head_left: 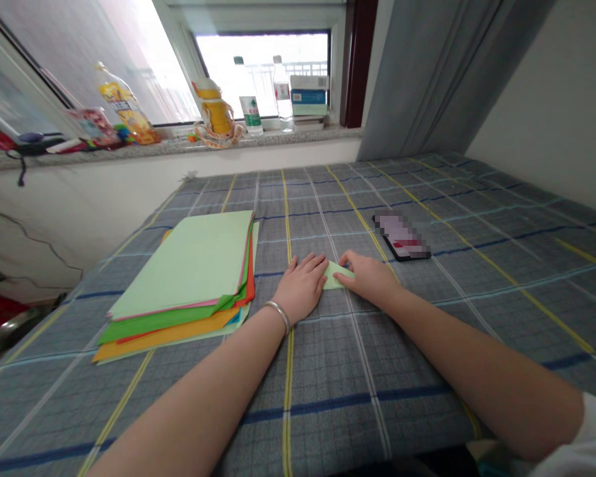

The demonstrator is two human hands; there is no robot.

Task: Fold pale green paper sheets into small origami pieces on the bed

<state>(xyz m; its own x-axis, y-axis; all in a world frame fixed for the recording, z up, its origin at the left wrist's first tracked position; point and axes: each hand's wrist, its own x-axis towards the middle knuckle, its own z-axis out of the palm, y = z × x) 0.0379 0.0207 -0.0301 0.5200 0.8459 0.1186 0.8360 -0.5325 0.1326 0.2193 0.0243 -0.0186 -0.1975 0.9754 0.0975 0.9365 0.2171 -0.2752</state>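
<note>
On plaid cloth [322, 361] | our left grip [302, 286], fingers extended, flattens pale-green paper [332, 276] | our right grip [370, 277] pinches its edge

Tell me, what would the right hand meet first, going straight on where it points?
Most likely the small light-green paper it seems to touch, then the person's bare left hand just beyond.

You have a phone [402, 238] lying on the checked cloth [477, 265], over to your right. Ahead of you, the window sill [171, 143] holds lots of stuff — a big bottle with a yellow label [126, 106], a yellow drink bottle [217, 116], two clear bottles [282, 96] and some stacked boxes [308, 97]. A gray curtain [427, 73] hangs beside the window [265, 50].
</note>
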